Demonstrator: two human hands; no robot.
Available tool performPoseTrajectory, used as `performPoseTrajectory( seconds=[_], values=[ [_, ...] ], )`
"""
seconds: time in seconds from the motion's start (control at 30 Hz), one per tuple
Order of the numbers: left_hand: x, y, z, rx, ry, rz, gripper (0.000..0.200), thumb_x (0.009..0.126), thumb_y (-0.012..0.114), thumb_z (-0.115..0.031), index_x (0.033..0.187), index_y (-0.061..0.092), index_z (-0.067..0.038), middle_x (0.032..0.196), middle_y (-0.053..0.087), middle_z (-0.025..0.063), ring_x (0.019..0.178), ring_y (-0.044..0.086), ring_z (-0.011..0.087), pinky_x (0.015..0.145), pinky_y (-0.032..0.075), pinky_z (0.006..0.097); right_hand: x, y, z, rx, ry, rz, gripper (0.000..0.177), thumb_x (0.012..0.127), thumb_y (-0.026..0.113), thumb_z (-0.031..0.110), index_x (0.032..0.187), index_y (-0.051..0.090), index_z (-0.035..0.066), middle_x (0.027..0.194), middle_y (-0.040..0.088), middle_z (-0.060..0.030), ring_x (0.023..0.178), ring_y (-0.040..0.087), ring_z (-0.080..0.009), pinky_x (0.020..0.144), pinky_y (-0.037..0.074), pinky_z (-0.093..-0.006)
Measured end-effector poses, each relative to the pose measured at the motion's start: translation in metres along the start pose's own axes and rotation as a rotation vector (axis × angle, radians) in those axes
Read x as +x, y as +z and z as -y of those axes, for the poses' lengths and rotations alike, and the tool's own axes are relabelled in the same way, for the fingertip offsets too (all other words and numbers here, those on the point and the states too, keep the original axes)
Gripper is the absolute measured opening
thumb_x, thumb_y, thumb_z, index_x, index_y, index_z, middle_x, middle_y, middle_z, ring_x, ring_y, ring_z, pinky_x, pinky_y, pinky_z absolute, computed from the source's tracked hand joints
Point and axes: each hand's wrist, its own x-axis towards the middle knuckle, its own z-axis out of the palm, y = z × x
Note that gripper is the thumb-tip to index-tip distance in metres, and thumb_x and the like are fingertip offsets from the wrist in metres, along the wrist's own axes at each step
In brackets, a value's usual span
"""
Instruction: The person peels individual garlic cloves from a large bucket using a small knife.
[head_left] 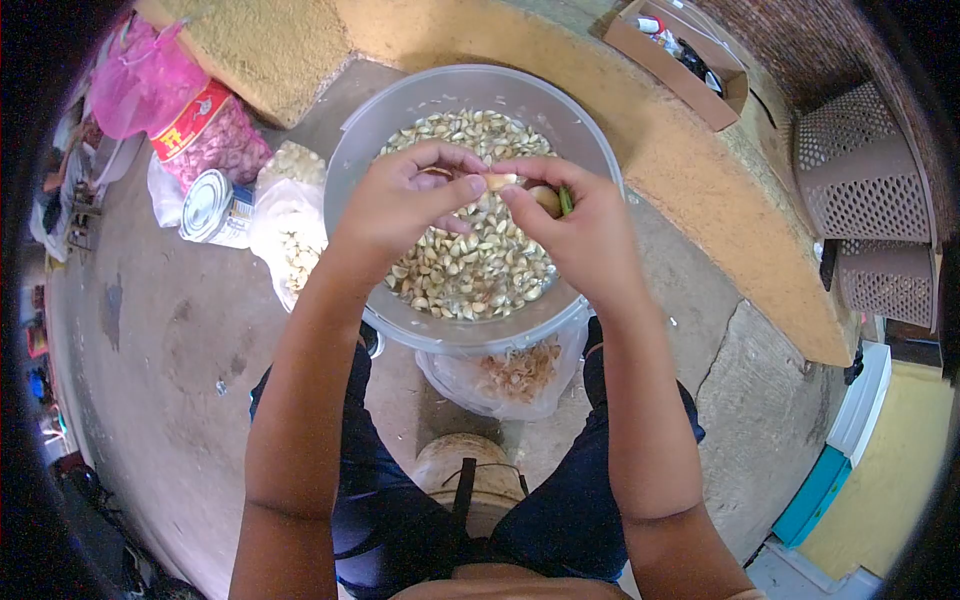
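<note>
Pinching one garlic clove [499, 181] over one tub [355, 160]: half-closed left hand [415, 195], half-closed right hand [575, 220] also around one green item [566, 201].

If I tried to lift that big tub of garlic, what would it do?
The tub would probably feel heavy, because loads of cloves are inside. It stands round without sagging, so it's likely stiff. Tilted, the loose cloves might slide.

I see the left hand [412, 198] and right hand [580, 222] meeting over a wide tub [365, 135] of garlic — one pale clove [500, 181] at their fingertips, something green [566, 201] held in the right. From the tub's centre, a pink mesh bag [222, 145] sits near ten o'clock, a can [207, 203] at nine, a cardboard box [735, 95] at two — and a clear bag of papery skins [455, 385] near six.
</note>
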Motion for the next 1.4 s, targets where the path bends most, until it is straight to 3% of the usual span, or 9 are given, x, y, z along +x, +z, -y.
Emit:
performPoseTrajectory(
  seconds=[0.1, 0.2, 0.4, 0.73, 0.8, 0.9, 1.0, 1.2, 1.4],
  values=[
    [0.002, 0.001, 0.004, 0.059, 0.034, -0.064, 0.020, 0.075, 0.062, -0.009, 0.091, 0.057, 0.002, 0.083, 0.057, 0.0066, 0.072, 0.055, 0.0104, 0.055, 0.050, 0.0209, 0.000, 0.004, -0.001, -0.097, -0.093, -0.039, 0.020, 0.074, 0.060, 0.006, 0.094, 0.062, 0.004, 0.070, 0.056, -0.0011, 0.062, 0.046, -0.0052, 0.055, 0.039, -0.0195],
    [0.004, 0.002, 0.010, 0.074, 0.053, -0.130, 0.018, 0.074, 0.062, -0.008, 0.088, 0.058, 0.002, 0.080, 0.058, 0.0071, 0.069, 0.056, 0.0103, 0.054, 0.050, 0.0208, -0.001, 0.007, 0.000, -0.324, -0.250, -0.099, 0.018, 0.070, 0.061, 0.013, 0.088, 0.062, 0.009, 0.075, 0.059, -0.0103, 0.066, 0.057, -0.0265, 0.059, 0.046, -0.0330],
    [0.005, 0.004, 0.013, 0.086, 0.069, -0.211, 0.015, 0.073, 0.062, -0.005, 0.085, 0.058, 0.003, 0.077, 0.059, 0.0077, 0.067, 0.056, 0.0102, 0.052, 0.050, 0.0211, -0.001, 0.015, -0.007, -0.509, -0.451, -0.161, 0.020, 0.067, 0.061, 0.008, 0.087, 0.059, 0.009, 0.070, 0.056, -0.0074, 0.061, 0.056, -0.0241, 0.053, 0.046, -0.0338],
    [0.002, 0.008, 0.012, 0.279, 0.105, -0.271, 0.011, 0.071, 0.061, -0.003, 0.080, 0.059, 0.004, 0.074, 0.058, 0.0065, 0.064, 0.056, 0.0096, 0.052, 0.050, 0.0210, -0.004, 0.017, -0.010, -0.569, -0.446, -0.139, 0.018, 0.067, 0.065, 0.008, 0.084, 0.061, 0.008, 0.070, 0.058, -0.0069, 0.055, 0.056, -0.0204, 0.048, 0.044, -0.0294],
    [0.003, 0.008, 0.010, 0.190, 0.017, -0.251, 0.010, 0.071, 0.061, -0.002, 0.080, 0.059, 0.003, 0.073, 0.058, 0.0057, 0.064, 0.056, 0.0092, 0.052, 0.050, 0.0212, -0.004, 0.018, -0.011, -0.563, -0.443, -0.132, 0.018, 0.067, 0.066, 0.009, 0.084, 0.061, 0.007, 0.071, 0.058, -0.0077, 0.056, 0.056, -0.0215, 0.049, 0.044, -0.0297],
    [0.004, 0.006, 0.010, 0.157, 0.039, -0.206, 0.009, 0.072, 0.060, -0.002, 0.079, 0.058, 0.003, 0.073, 0.058, 0.0052, 0.064, 0.055, 0.0091, 0.053, 0.049, 0.0217, -0.001, 0.019, -0.010, -0.453, -0.337, -0.194, 0.019, 0.068, 0.065, 0.010, 0.086, 0.062, 0.005, 0.071, 0.058, -0.0101, 0.057, 0.055, -0.0233, 0.052, 0.044, -0.0284],
    [0.005, 0.005, 0.010, 0.222, 0.144, -0.187, 0.008, 0.072, 0.059, -0.002, 0.078, 0.057, 0.003, 0.072, 0.057, 0.0050, 0.064, 0.055, 0.0093, 0.054, 0.048, 0.0216, 0.000, 0.013, -0.007, -0.375, -0.252, -0.131, 0.020, 0.070, 0.064, 0.010, 0.088, 0.062, 0.003, 0.070, 0.058, -0.0117, 0.057, 0.055, -0.0191, 0.056, 0.043, -0.0252],
    [0.006, 0.000, 0.010, 0.314, 0.204, -0.199, 0.009, 0.073, 0.059, -0.004, 0.080, 0.056, 0.002, 0.071, 0.057, 0.0042, 0.065, 0.053, 0.0082, 0.052, 0.044, 0.0204, 0.000, 0.009, -0.007, -0.124, -0.032, -0.002, 0.019, 0.072, 0.063, 0.009, 0.089, 0.062, 0.002, 0.067, 0.058, -0.0046, 0.062, 0.049, -0.0064, 0.057, 0.042, -0.0213],
    [0.006, -0.003, 0.005, 0.195, 0.154, -0.154, 0.007, 0.076, 0.055, -0.004, 0.081, 0.054, 0.000, 0.075, 0.057, 0.0034, 0.067, 0.052, 0.0065, 0.052, 0.043, 0.0190, 0.000, 0.006, -0.007, -0.073, 0.026, 0.069, 0.021, 0.072, 0.063, 0.009, 0.091, 0.061, 0.000, 0.069, 0.058, -0.0020, 0.064, 0.049, -0.0053, 0.058, 0.041, -0.0199]
  ],
)
